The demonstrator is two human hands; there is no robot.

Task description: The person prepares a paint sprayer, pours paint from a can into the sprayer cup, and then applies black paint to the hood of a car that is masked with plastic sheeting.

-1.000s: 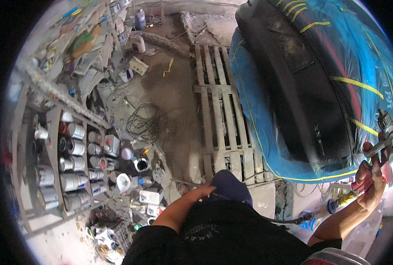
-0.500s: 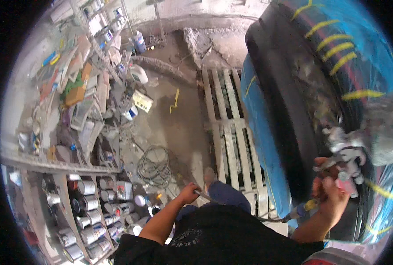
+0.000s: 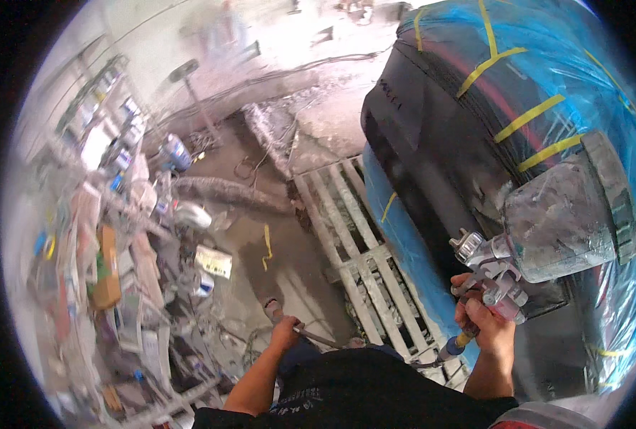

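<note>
My right hand is wrapped round the grip of a metal spray gun. A large, paint-smeared cup is fixed to the gun and lies tilted to the right. The gun is in front of a dark vehicle body panel, its nozzle end toward the panel; the gap between them is hard to judge. Blue masking film and strips of yellow tape cover the bodywork around the panel. Low on the left, my left hand is closed round an air hose. A coupling joins a hose to the gun below my right hand.
A slatted wooden pallet lies on the floor beside the vehicle. Cluttered shelves with papers, bottles and cans line the left side. A white jug and a bottle stand near a concrete ledge.
My view has swung, bringing more of the panel and far wall into sight. The spray gun and its cup appear farther left, the cup now plainly visible. Both hands keep their hold.
</note>
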